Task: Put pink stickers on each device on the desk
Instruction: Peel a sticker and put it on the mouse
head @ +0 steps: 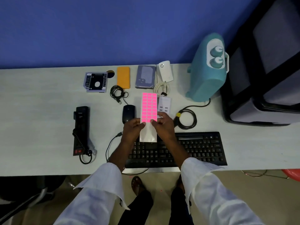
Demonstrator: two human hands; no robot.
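Observation:
A sheet of pink stickers [149,106] is held upright above the desk [40,130], its lower part bare white backing. My left hand [132,129] grips the sheet's left edge. My right hand [164,125] pinches at the bottom row of stickers on the right. Behind the sheet lie a black mouse [128,113] and a white USB hub [164,104]. A black keyboard [199,148] sits under my wrists. Farther back are a drive caddy [96,82], an orange power bank [123,77], a hard drive [145,76] and a white adapter [165,71].
A black power strip [81,127] with a coiled cord lies at the left. A teal speaker [207,67] stands at the back right, its black cable [186,117] coiled beside the keyboard. A dark printer [266,65] fills the right end. Loose cables [117,93] lie mid-desk.

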